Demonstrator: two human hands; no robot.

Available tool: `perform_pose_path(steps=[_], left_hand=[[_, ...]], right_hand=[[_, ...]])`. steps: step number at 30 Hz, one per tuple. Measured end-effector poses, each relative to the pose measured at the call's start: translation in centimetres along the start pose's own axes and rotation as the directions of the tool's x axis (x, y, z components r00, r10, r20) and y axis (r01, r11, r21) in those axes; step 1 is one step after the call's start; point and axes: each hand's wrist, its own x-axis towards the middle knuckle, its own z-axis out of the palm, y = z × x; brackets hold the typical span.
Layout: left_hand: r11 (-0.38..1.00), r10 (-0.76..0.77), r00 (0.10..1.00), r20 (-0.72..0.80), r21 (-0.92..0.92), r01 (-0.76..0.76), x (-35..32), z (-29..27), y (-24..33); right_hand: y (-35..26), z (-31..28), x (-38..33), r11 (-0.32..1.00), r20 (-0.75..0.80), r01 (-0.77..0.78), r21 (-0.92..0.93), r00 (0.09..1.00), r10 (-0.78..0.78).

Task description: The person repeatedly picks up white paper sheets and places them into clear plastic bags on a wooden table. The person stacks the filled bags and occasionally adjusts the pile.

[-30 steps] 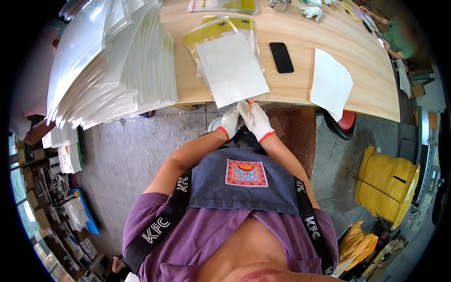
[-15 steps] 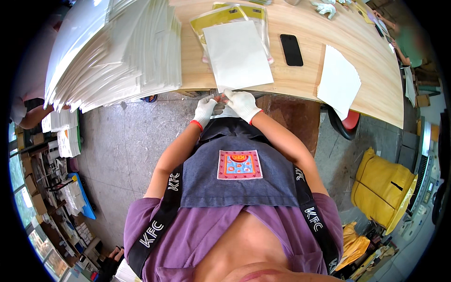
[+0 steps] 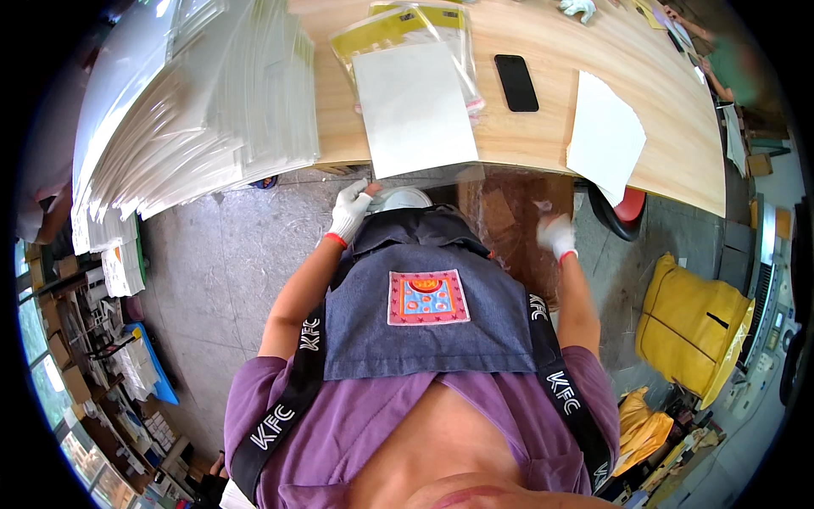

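Observation:
My left hand, in a white glove with bare fingertips, is closed in a pinch at the table's front edge. Its fingertips meet the near left corner of clear plastic film, which hangs out past the edge below a white sheet. My right hand, gloved alike, is out to the right over a brown carton; motion smears its fingers. Under the white sheet lie clear packets with yellow-green tops.
A tall stack of clear plastic sleeves covers the table's left. To the right lie a black phone and a fanned pile of white sheets. A red and black stool and a yellow bundle stand right. Another person's arm shows far right.
My right hand has left my left hand and swung right and towards me. My left hand has shifted slightly left and nearer. The view has shifted a little.

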Motion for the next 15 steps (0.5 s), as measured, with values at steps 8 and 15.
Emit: perform_pose_path(steps=[8,15], left_hand=[[0.092,0.765,0.539,0.353,0.768,-0.633,-0.3,-0.3,1.7],[0.208,0.807,0.508,0.301,0.660,-0.722,2.1,-0.4,1.9]], right_hand=[[-12.4,-13.8,-3.1,0.790,-0.290,0.452,0.414,0.888,-0.356],[-18.0,-15.3,1.1,0.643,-0.536,0.679,0.354,0.711,-0.456]])
